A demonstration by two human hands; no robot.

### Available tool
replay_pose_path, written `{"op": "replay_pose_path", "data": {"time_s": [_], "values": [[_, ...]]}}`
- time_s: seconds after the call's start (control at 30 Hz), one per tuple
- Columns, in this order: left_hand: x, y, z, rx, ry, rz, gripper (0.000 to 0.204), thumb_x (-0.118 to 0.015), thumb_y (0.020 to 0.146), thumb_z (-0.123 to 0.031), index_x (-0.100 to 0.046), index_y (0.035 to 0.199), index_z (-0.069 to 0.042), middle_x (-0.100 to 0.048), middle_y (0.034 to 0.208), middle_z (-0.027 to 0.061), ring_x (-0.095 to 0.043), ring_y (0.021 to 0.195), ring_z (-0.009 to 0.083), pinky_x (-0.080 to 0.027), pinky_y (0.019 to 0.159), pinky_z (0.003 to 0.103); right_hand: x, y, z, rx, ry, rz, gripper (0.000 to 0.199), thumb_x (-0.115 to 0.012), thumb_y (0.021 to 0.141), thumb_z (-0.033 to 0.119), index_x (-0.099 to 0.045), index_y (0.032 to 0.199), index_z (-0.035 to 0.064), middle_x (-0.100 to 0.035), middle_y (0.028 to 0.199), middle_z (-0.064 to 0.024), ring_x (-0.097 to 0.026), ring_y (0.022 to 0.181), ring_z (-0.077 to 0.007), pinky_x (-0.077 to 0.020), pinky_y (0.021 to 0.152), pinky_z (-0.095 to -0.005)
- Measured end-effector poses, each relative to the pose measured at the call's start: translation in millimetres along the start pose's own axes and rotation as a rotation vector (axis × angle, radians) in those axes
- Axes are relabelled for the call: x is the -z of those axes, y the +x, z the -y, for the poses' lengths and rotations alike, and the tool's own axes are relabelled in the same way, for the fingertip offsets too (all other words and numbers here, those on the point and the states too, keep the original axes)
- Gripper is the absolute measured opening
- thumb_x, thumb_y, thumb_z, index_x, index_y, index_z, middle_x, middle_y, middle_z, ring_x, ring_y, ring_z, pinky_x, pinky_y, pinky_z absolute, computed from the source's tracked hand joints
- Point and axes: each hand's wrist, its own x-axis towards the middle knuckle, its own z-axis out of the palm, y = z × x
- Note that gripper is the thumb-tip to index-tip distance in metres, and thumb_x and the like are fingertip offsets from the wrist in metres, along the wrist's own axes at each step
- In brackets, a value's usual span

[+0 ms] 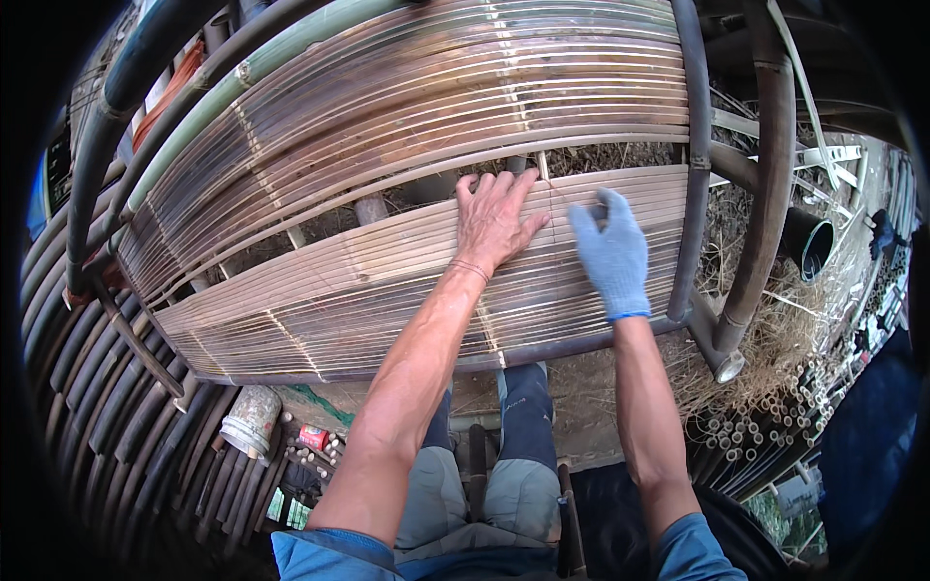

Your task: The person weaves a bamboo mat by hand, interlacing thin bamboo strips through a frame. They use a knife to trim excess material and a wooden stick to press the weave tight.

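Note:
Bare, with its fingers spread, my left hand [496, 221] presses flat on pale bamboo slats [417, 232] along the upper edge of the lower slatted panel. Its fingertips reach the gap between this panel and the darker slatted panel [407, 126] beyond. My right hand [614, 257], in a light blue knit glove, is just right of it over the same slats. Its fingers are curled, with the thumb apart; whatever they grip is too thin to make out. Near both hands, a thin reddish thread [552, 208] crosses the slats. A pale cross strip [542, 165] shows in the gap.
Dark bamboo poles [693, 155] frame the panels. Curved bamboo pieces [107, 387] are stacked at the left, near a dirty white bucket [250, 422] and a red can [313, 437]. Cut bamboo tubes [751, 431] and dry straw [765, 358] lie at the right, below a black cylinder [809, 240].

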Motion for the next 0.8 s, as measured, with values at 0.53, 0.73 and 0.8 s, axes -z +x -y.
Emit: {"op": "replay_pose_path", "data": {"time_s": [0.53, 0.73, 0.8], "values": [[-35, 4, -2, 0.033, 0.109, -0.427, 0.016, -0.061, 0.094, -0.031, -0.062, 0.087, -0.017, -0.053, 0.085, 0.0015, -0.053, 0.085, 0.0204, -0.038, 0.083, 0.042, -32, 30, -24, 0.502, -0.193, 0.15, 0.028, -0.054, 0.101, 0.023, -0.057, 0.092, -0.0025, -0.06, 0.082, -0.0244, -0.061, 0.076, -0.0397, -0.0493, 0.068, -0.0462], [-38, 3, 2, 0.037, 0.047, -0.488, 0.015, -0.062, 0.091, -0.027, -0.061, 0.083, -0.015, -0.053, 0.085, 0.0026, -0.054, 0.086, 0.0214, -0.039, 0.084, 0.042, -11, 20, 19, 0.004, -0.04, 0.341, 0.028, -0.06, 0.1, 0.025, -0.067, 0.101, -0.0025, -0.064, 0.083, -0.0155, -0.06, 0.073, -0.0221, -0.0494, 0.071, -0.0375], [-37, 3, 1, 0.039, 0.042, -0.487, 0.014, -0.062, 0.092, -0.027, -0.061, 0.083, -0.015, -0.053, 0.085, 0.0026, -0.054, 0.087, 0.0214, -0.039, 0.084, 0.042, -12, 28, -8, 0.284, -0.175, 0.335, 0.029, -0.059, 0.1, 0.026, -0.067, 0.101, -0.0025, -0.065, 0.083, -0.014, -0.062, 0.074, -0.0229, -0.0498, 0.071, -0.0364]]}}
